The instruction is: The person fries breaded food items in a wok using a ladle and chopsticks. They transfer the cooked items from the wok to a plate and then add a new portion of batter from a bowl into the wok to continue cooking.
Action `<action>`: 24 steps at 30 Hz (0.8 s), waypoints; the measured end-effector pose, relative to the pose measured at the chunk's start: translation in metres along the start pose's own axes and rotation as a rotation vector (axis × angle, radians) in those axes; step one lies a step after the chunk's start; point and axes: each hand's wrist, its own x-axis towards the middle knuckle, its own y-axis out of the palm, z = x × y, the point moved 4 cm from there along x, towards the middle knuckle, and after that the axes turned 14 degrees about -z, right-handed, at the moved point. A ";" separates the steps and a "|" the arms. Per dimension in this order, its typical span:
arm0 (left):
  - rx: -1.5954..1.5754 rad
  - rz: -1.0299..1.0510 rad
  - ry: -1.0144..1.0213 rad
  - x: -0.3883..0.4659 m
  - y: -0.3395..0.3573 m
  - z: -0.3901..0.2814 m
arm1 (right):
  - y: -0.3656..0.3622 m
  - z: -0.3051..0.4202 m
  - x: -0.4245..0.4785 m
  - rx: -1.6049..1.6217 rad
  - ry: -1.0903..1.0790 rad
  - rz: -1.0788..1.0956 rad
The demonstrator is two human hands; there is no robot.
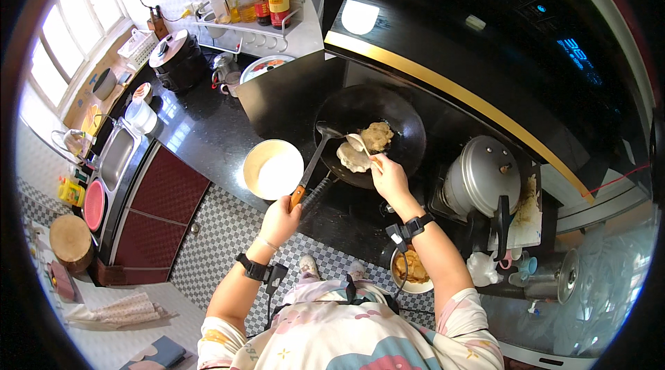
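Note:
A black wok [405, 105] on the stove holds a browned fritter [377, 135] and a paler battered piece [354, 158] nearer to me. My left hand [280, 220] grips the wooden handle of a metal spatula [315, 159], whose head lies inside the wok's left side. My right hand [389, 179] is shut on a light-coloured spoon [356, 142], its bowl above the paler piece. Left of the spatula stands a pale bowl [274, 169] with whitish contents. Beside my right forearm, a bowl [422, 287] contains golden fried pieces.
A pressure cooker [483, 178] stands right of the wok, its black handle pointing towards me. The range hood [457, 74] hangs beyond. A metal splash guard [280, 89] rises behind the wok's left side. Farther left are a rice cooker [179, 61] and a sink [118, 154].

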 end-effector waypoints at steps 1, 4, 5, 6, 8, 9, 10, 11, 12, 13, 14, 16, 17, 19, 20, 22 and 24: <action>-0.007 -0.003 0.000 0.000 -0.001 0.001 | 0.003 0.001 -0.001 0.019 0.000 0.013; -0.018 -0.008 -0.006 -0.001 -0.003 0.003 | 0.010 0.002 -0.004 -0.014 -0.035 0.058; -0.016 -0.006 -0.012 -0.001 -0.003 0.005 | 0.011 0.003 -0.006 -0.025 -0.050 0.068; -0.014 -0.003 -0.018 0.000 -0.003 0.005 | 0.011 0.005 -0.007 -0.022 -0.079 0.080; 0.006 -0.006 -0.011 0.000 -0.004 0.002 | 0.011 0.007 -0.011 -0.013 -0.083 0.126; 0.015 -0.006 -0.006 0.000 -0.005 0.000 | 0.010 0.008 -0.013 -0.010 -0.085 0.148; 0.013 -0.006 -0.006 0.000 -0.004 0.001 | 0.009 0.008 -0.016 0.005 -0.111 0.157; 0.011 -0.006 -0.005 0.001 -0.003 0.002 | 0.006 0.008 -0.019 0.028 -0.110 0.152; 0.009 -0.007 -0.005 0.001 -0.003 0.001 | 0.003 0.008 -0.020 0.050 -0.111 0.149; 0.011 0.010 -0.018 0.001 -0.002 0.001 | 0.000 0.009 -0.021 0.073 -0.112 0.145; 0.014 0.027 -0.030 0.002 -0.002 -0.001 | -0.004 0.009 -0.022 0.046 -0.129 0.146; 0.014 0.039 -0.037 0.003 -0.001 -0.002 | -0.011 0.012 -0.025 -0.006 -0.164 0.148; 0.012 0.034 -0.033 0.003 0.001 0.000 | -0.014 0.012 -0.026 -0.002 -0.171 0.125; 0.004 0.026 -0.023 0.004 0.002 -0.001 | -0.018 0.010 -0.027 0.008 -0.190 0.080; -0.001 0.024 -0.018 0.004 0.002 -0.003 | -0.019 0.004 -0.028 0.050 -0.140 0.052; -0.014 0.032 -0.014 0.003 0.004 -0.003 | -0.016 -0.016 -0.029 0.132 -0.037 -0.005; -0.030 0.047 -0.017 0.003 0.008 -0.002 | -0.015 -0.037 -0.027 0.304 0.163 -0.060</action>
